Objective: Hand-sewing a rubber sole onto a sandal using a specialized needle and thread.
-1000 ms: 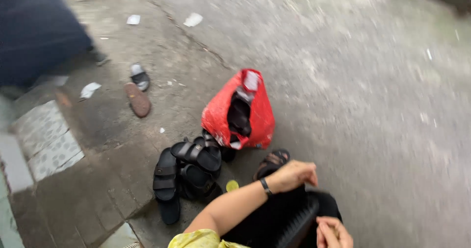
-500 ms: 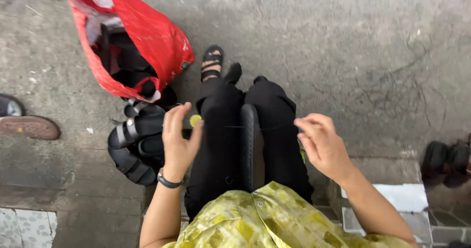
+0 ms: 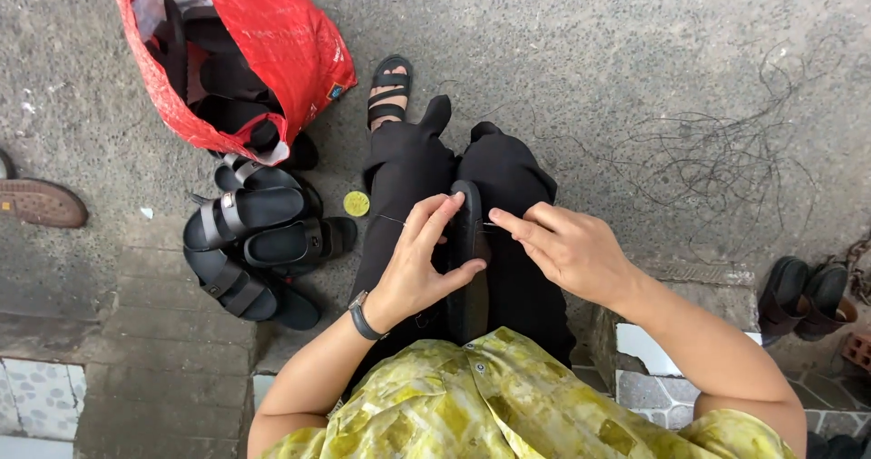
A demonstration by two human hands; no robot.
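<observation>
A: OK, hands first. What's the grip?

B: Left hand (image 3: pixel 419 264) wraps the black sandal sole (image 3: pixel 469 268), thumb on the right edge, fingers curled over the left side. Sole stands on edge between the knees, centre of frame, toe end up.

A: Right hand?

B: Right hand (image 3: pixel 567 250) comes in from the right, thumb and forefinger pressed together on something small and dark at the sole's edge. Looks like a needle; too small to be sure. A thin thread (image 3: pixel 392 219) runs left from the left fingers.

A: Around it?

B: Red bag (image 3: pixel 272 42) upper left, open, dark footwear inside. Just below it, a pile of black strapped sandals (image 3: pixel 249 241) on the pavement. Small yellow-green disc (image 3: pixel 357 204) between the pile and the left leg. Sandalled foot (image 3: pixel 390 92) at top centre. Tangle of loose thread (image 3: pixel 717 151) on the concrete, right of centre. Pair of dark shoes (image 3: pixel 803 296) at the right edge. Brown shoe sole (image 3: pixel 41 203) at the left edge.

A: Wrist?

B: Dark wristband (image 3: pixel 365 317) on the left.
</observation>
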